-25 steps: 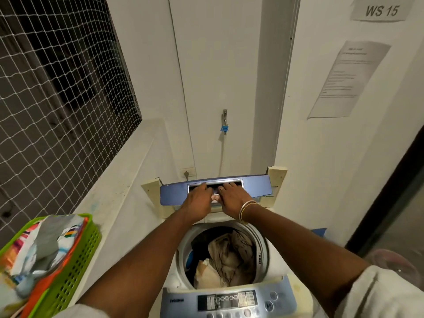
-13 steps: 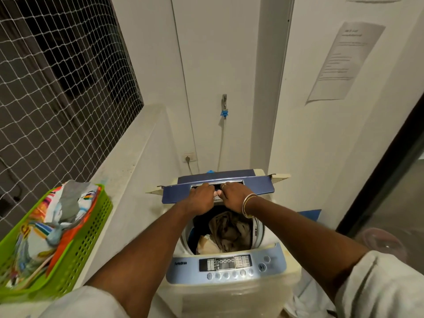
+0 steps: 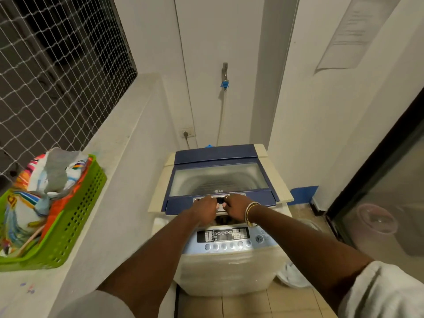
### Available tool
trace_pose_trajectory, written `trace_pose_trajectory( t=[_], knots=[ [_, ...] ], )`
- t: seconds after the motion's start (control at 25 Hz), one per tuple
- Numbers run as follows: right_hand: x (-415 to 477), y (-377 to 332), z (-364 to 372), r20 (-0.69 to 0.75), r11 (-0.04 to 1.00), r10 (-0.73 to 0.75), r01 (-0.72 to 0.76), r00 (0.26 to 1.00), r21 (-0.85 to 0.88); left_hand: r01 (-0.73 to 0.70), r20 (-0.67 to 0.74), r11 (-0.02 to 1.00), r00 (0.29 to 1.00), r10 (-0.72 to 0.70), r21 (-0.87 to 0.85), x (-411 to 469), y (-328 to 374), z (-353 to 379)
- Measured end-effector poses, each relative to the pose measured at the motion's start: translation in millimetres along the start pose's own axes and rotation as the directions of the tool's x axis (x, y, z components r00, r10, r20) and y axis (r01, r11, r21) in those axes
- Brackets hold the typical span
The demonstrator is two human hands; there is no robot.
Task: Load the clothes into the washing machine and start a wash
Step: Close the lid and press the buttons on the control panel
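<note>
A cream top-loading washing machine (image 3: 229, 269) stands in front of me. Its blue lid (image 3: 218, 177) with a see-through window lies almost flat over the drum, a narrow gap showing at the front edge. My left hand (image 3: 205, 208) and my right hand (image 3: 236, 206) both grip the lid's front handle, fingers curled over it. Bangles ring my right wrist. Below my hands is the control panel (image 3: 231, 237) with a display and a row of round buttons. The clothes in the drum are hidden under the lid.
A green plastic basket (image 3: 66, 228) with colourful cloth sits on the white ledge at the left, under a netted window. A tap with a blue hose (image 3: 224, 83) and a wall socket are behind the machine. A glass door is at the right.
Both hands have pulled the lid forward and down from upright to nearly flat, covering the drum and the clothes. The view has tilted downward.
</note>
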State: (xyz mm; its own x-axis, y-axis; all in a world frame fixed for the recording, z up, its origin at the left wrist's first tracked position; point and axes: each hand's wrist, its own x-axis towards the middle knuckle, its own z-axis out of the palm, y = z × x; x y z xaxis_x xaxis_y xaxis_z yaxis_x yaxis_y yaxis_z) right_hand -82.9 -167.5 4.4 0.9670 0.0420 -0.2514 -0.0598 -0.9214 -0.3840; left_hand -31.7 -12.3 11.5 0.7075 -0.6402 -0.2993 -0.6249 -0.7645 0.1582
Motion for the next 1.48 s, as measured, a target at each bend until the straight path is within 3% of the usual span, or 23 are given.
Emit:
trace_pose_trajectory(
  t=[0.2, 0.4, 0.52, 0.72, 1.08, 1.2, 1.48],
  knots=[
    [3, 14, 34, 0.101, 0.999, 0.044, -0.041, 0.994, -0.028, 0.013, 0.027, 1.0, 1.0, -0.012, -0.01, 9, -7, 51],
    [-2, 21, 51, 0.108, 0.999, 0.04, -0.038, 0.993, -0.018, -0.006, 0.043, 0.998, 0.999, 0.008, -0.06, 10, -13, 74],
    [-7, 22, 49, 0.055, 1.0, 0.02, -0.019, 0.998, -0.011, -0.012, 0.003, 0.988, 1.0, 0.012, -0.154, 1, -17, 74],
    [-28, 22, 37, -0.129, 0.999, -0.024, 0.017, 0.991, -0.051, -0.05, -0.204, 0.952, 0.979, -0.013, -0.301, -32, -23, 73],
    [-65, -3, 37, -0.184, 0.962, -0.052, -0.001, 0.981, -0.274, -0.016, -0.328, 0.991, 0.944, -0.029, -0.133, -77, -2, 51],
    [-76, -9, 39, -0.177, 0.967, -0.018, -0.028, 0.984, -0.254, 0.005, -0.271, 0.996, 0.962, -0.03, -0.091, -89, 6, 52],
    [-113, -6, 42, -0.204, 0.978, -0.019, -0.024, 0.979, -0.206, 0.068, -0.291, 0.997, 0.954, -0.078, -0.043, -120, 41, 60]
  ],
)
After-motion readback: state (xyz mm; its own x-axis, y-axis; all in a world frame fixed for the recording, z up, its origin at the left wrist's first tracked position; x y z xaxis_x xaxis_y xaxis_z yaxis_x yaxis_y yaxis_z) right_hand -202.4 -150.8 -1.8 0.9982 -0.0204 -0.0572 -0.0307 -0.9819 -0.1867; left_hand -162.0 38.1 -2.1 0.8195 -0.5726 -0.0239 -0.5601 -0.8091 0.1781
